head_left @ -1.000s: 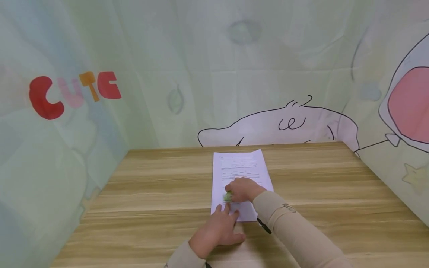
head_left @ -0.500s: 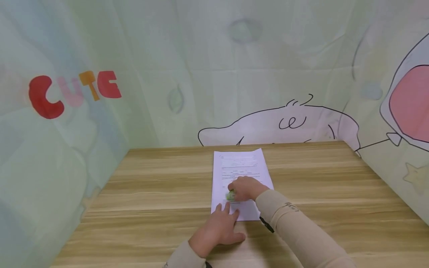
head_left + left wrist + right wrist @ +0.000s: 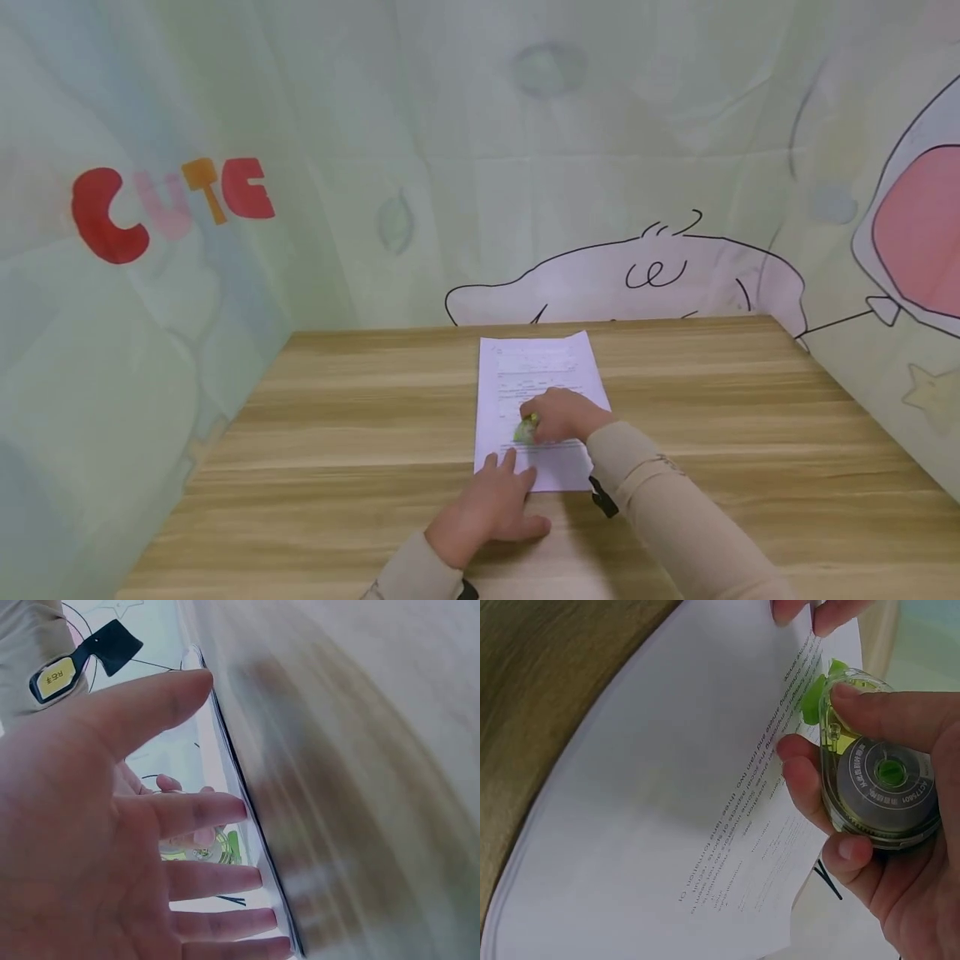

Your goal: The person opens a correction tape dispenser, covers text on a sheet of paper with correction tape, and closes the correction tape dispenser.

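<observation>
A printed paper sheet (image 3: 557, 475) lies on the wooden table. My right hand (image 3: 566, 415) grips a correction tape dispenser (image 3: 881, 787) over the sheet's middle, thumb on one side and fingers curled around it. The dispenser has a clear case, a grey reel with a green hub and a green tip cover (image 3: 814, 701). In the right wrist view its tip end is close to lines of print; contact is hard to tell. My left hand (image 3: 495, 504) rests spread out at the sheet's near left part, fingertips on the paper and thumb over the table.
The wooden table (image 3: 360, 417) extends around the sheet. A light printed curtain (image 3: 450, 167) with cartoon shapes and coloured letters hangs behind and at both sides. A black strap (image 3: 602, 497) hangs from the right sleeve.
My right hand has shifted to the right across the sheet, and slightly away from me, with the correction tape dispenser still in its grip. The left hand has stayed nearly in place.
</observation>
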### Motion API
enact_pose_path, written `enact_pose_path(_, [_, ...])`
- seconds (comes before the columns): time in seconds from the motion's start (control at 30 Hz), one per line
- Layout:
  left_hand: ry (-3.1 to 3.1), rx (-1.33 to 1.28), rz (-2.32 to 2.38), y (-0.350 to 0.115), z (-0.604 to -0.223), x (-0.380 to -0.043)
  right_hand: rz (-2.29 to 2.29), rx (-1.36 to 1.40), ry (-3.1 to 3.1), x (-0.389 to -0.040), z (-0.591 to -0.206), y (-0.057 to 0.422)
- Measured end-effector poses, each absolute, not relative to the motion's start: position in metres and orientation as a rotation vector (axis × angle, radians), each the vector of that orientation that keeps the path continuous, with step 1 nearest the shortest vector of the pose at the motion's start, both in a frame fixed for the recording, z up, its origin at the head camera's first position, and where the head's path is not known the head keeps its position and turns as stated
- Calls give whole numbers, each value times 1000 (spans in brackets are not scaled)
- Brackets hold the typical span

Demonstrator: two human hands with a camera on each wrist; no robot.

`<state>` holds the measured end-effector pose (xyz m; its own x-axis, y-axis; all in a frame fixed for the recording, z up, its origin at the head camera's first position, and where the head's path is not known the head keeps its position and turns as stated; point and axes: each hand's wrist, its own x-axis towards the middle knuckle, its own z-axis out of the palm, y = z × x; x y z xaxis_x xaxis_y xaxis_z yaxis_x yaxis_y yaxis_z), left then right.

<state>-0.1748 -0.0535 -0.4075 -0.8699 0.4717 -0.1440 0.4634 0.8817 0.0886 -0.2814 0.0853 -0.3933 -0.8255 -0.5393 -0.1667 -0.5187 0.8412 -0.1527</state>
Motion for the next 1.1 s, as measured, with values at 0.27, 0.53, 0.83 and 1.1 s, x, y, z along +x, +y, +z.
enact_pose_path(0.27, [2842,675,160,-51,-404,-176,-171,-802,2820,-282,-392,92])
enact_pose_path(0.53, [2878,622,99,-42,-406,-176,-185,-796,2797,-281,-390,98])
enact_pose_path(0.83, [2827,655,113,-36,-407,-178,-111,-920,2837,-279,-395,99])
enact_pose_path(1.1, [2863,707,98,-37,-407,-177,-78,-963,2849,-280,-395,94])
